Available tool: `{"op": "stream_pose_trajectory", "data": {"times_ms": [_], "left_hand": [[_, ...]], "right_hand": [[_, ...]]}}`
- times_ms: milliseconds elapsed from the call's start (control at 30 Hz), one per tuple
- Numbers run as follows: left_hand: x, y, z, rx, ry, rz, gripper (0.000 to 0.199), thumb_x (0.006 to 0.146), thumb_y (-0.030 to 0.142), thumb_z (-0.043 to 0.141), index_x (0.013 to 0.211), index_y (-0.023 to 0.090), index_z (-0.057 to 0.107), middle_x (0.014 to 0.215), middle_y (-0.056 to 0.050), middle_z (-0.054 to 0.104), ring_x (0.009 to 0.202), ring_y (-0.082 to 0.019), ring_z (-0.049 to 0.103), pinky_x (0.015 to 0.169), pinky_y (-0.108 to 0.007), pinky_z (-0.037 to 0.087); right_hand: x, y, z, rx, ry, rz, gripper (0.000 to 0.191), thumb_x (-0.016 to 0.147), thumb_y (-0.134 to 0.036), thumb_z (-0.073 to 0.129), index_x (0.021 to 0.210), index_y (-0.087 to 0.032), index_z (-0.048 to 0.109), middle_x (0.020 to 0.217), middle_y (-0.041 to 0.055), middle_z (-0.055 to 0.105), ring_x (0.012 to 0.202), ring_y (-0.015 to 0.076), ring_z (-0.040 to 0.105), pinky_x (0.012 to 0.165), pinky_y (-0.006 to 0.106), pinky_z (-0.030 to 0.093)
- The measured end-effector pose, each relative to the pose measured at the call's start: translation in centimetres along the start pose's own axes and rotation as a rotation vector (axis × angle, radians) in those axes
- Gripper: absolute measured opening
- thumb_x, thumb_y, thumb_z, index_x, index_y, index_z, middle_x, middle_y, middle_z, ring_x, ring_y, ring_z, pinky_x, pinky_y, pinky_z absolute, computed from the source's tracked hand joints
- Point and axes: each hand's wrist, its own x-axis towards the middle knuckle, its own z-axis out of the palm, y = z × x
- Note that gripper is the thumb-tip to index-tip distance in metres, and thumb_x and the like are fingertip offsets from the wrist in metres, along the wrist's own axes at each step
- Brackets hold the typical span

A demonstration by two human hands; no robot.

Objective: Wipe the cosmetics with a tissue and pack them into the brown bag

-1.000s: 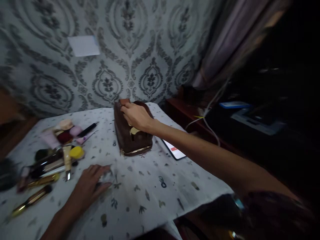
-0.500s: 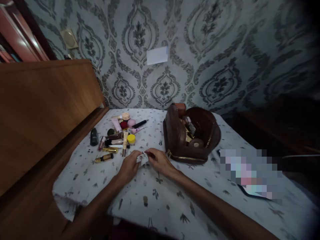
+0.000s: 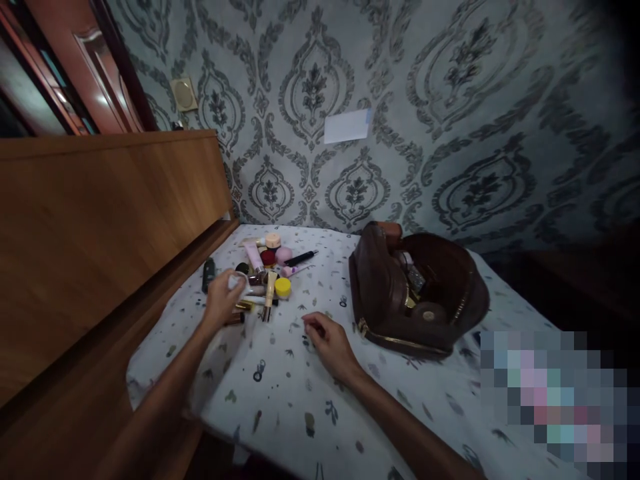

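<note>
My left hand (image 3: pixel 223 300) is closed around a crumpled white tissue (image 3: pixel 237 281). It is over the left side of a group of cosmetics and hides part of them. Close by lie a concealer tube (image 3: pixel 270 292), a jar with a yellow lid (image 3: pixel 283 288), a pink tube (image 3: pixel 254 256) and a gold-coloured tube (image 3: pixel 245 306). Above the cloth, my right hand (image 3: pixel 327 340) has its fingers loosely bent and a little apart, with nothing seen in them. It is between the cosmetics and an open brown cosmetic bag (image 3: pixel 380 293).
Small items, among them a round compact (image 3: pixel 429 316), sit inside the bag. A dark bottle (image 3: pixel 209 275) is at the left of the patterned cloth (image 3: pixel 280 400). A wooden panel (image 3: pixel 110 233) borders the left side; a papered wall stands behind. A pixelated patch covers something at right.
My left hand has moved left and away from my right hand, taking the tissue to the cosmetics. My right hand has let go of it. The view has shifted left.
</note>
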Motion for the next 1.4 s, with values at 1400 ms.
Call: {"op": "stream_pose_trajectory", "data": {"times_ms": [1400], "left_hand": [[12.0,-6.8,0.3,0.576,-0.512,0.197,0.043,0.092,0.046,0.046,0.129,0.027,0.057,0.119,-0.009,0.062,0.107,-0.025,0.059,0.091,-0.032,0.044]], "right_hand": [[0.3,0.0,0.0,-0.085,-0.070,-0.051,0.022,0.084,-0.026,0.049,0.088,-0.019,0.069,0.082,0.0058,0.068,0.075,0.0195,0.062,0.070,0.031,0.046]]}}
